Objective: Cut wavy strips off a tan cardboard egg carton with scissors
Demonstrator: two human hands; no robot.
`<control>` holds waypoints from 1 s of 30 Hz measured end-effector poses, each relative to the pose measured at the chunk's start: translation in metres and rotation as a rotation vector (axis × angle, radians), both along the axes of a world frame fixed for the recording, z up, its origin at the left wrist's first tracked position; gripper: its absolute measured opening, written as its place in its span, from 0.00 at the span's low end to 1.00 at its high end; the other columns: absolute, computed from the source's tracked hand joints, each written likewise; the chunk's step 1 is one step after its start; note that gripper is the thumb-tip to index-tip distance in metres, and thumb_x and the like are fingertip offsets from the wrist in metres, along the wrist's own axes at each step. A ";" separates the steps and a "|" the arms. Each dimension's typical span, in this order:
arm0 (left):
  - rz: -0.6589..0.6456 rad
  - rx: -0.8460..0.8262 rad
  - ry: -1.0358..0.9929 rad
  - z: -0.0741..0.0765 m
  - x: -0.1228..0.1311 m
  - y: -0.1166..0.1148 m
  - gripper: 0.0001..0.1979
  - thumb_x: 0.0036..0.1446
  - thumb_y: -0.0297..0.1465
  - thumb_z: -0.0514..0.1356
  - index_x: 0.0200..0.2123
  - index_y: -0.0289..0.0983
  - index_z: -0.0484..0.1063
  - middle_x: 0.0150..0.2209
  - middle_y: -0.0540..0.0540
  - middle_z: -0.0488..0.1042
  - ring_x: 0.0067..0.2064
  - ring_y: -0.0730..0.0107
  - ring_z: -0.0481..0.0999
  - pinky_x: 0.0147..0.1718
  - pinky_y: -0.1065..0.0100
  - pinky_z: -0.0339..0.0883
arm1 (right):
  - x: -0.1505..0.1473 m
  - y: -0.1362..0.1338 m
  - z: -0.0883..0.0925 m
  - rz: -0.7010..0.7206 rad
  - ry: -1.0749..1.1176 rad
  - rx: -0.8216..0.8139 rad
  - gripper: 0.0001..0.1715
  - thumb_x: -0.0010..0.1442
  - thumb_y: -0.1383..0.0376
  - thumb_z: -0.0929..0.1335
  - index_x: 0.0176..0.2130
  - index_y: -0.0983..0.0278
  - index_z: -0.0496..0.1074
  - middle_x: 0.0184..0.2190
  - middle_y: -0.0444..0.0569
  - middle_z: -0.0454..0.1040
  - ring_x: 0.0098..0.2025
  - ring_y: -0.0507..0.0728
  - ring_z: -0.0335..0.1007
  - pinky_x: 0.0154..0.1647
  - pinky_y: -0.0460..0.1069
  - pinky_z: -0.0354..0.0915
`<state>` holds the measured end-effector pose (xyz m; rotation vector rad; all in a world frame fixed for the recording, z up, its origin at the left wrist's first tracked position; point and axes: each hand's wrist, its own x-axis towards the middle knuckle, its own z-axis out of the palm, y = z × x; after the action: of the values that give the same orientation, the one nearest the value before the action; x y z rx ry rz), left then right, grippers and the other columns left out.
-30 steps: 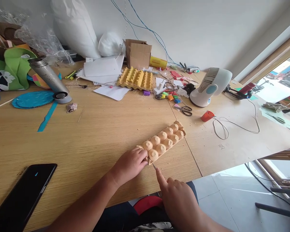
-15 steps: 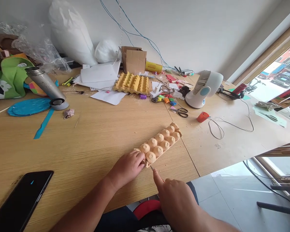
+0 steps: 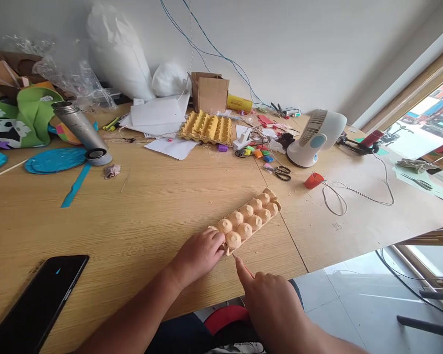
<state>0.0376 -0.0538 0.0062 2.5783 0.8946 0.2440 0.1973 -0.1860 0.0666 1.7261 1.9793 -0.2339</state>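
An upside-down strip of orange egg carton [image 3: 249, 219] with two rows of bumps lies on the wooden table [image 3: 140, 216] near its front edge. My left hand [image 3: 199, 254] is closed over the strip's near end and presses it down. My right hand [image 3: 271, 300] grips a thin blade or knife [image 3: 235, 256], index finger stretched along it, with the tip at the carton's near corner. Most of the tool is hidden by the hand.
A black phone [image 3: 37, 305] lies at the front left. Farther back are a yellow egg tray [image 3: 206, 128], scissors [image 3: 280, 172], a white desk fan [image 3: 315, 137], a red cup [image 3: 313, 180], a cable [image 3: 354, 194], a steel flask [image 3: 81, 132] and blue felt pieces [image 3: 55, 160].
Both hands stay at the carton's near end; the right hand with the blade has shifted only slightly. The view has moved a little with my head.
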 end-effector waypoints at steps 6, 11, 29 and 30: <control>0.004 -0.031 0.011 -0.001 -0.001 0.000 0.01 0.64 0.28 0.58 0.38 0.39 0.67 0.41 0.45 0.75 0.46 0.59 0.74 0.44 0.61 0.67 | -0.011 0.015 -0.004 -0.055 0.031 0.042 0.48 0.56 0.76 0.67 0.72 0.63 0.54 0.31 0.52 0.80 0.29 0.59 0.80 0.23 0.47 0.61; -0.009 -0.015 -0.011 0.000 -0.001 0.000 0.02 0.65 0.29 0.57 0.37 0.39 0.67 0.40 0.44 0.75 0.45 0.59 0.74 0.43 0.61 0.66 | -0.004 0.001 0.002 -0.040 0.006 0.006 0.50 0.56 0.76 0.67 0.73 0.63 0.52 0.31 0.52 0.80 0.29 0.58 0.79 0.24 0.47 0.60; -0.025 0.001 -0.041 -0.005 -0.001 -0.003 0.02 0.63 0.27 0.59 0.39 0.38 0.68 0.41 0.45 0.75 0.46 0.59 0.74 0.44 0.61 0.68 | 0.012 -0.020 -0.010 -0.033 0.051 0.115 0.48 0.57 0.77 0.67 0.72 0.60 0.56 0.28 0.49 0.79 0.26 0.57 0.77 0.22 0.48 0.56; -0.023 0.001 -0.046 -0.005 0.000 -0.003 0.02 0.63 0.27 0.60 0.39 0.38 0.68 0.41 0.45 0.75 0.46 0.59 0.74 0.45 0.61 0.68 | 0.012 -0.021 -0.010 -0.035 0.047 0.115 0.48 0.56 0.77 0.67 0.72 0.60 0.57 0.28 0.49 0.79 0.26 0.57 0.77 0.22 0.48 0.55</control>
<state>0.0372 -0.0564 0.0015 2.5718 0.8475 0.2966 0.2091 -0.2066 0.0562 1.8438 2.0332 -0.1769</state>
